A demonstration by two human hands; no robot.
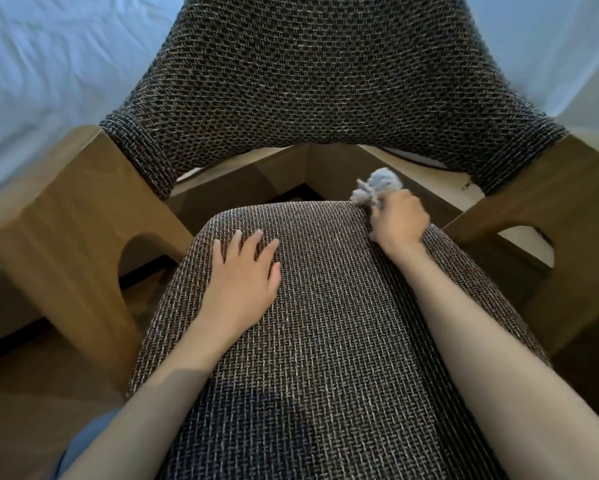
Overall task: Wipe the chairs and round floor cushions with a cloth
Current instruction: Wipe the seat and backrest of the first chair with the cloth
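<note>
At the seat cushion's [326,323] far right corner, the right hand [400,220] gripped the cloth [377,187]; the seat extended leftward beneath the flat left hand [244,271].

**Stuff you can't really make out**

The cloth [381,183] is just a blurry wad, mostly buried in the right hand [400,216], whose fingers curl under out of sight. The backrest [326,81] runs off the top edge, the seat [326,306] off the bottom. The left armrest [66,209] and right armrest [551,188] get clipped at the sides, and the bed [48,64] too. The dark thing [466,185] by the backrest's right end is too tiny to tell.
</note>
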